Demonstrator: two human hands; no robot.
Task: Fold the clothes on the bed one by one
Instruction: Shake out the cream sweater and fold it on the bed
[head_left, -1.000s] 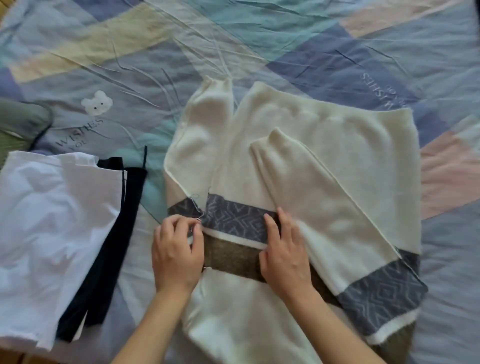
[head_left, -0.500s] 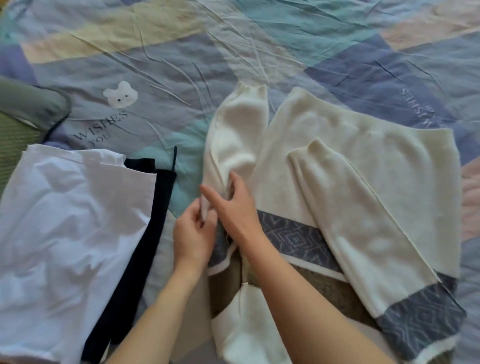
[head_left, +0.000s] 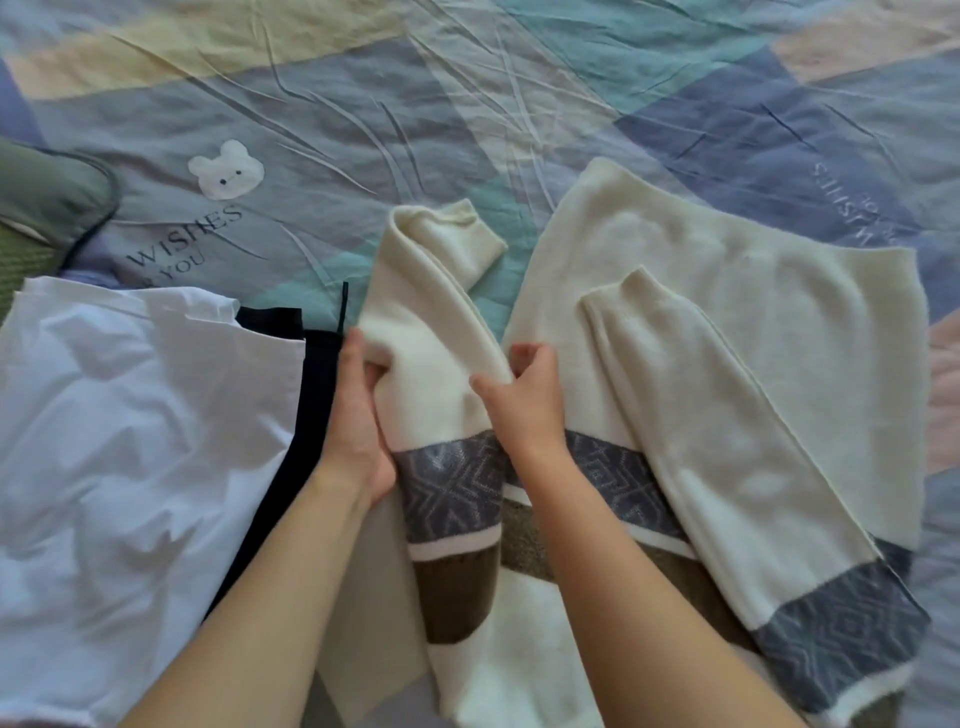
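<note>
Cream knit sweater (head_left: 727, 322), soft and fuzzy with grey diamond-patterned bands, lies centre-right on the wrinkled patchwork bed (head_left: 363, 104). Left hand (head_left: 358, 415) and right hand (head_left: 524, 400) both grip its lifted left sleeve (head_left: 436, 332).

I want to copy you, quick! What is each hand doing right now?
Left hand: gripping the cream sweater's sleeve from the left.
Right hand: pinching the same sleeve on its right edge.
</note>
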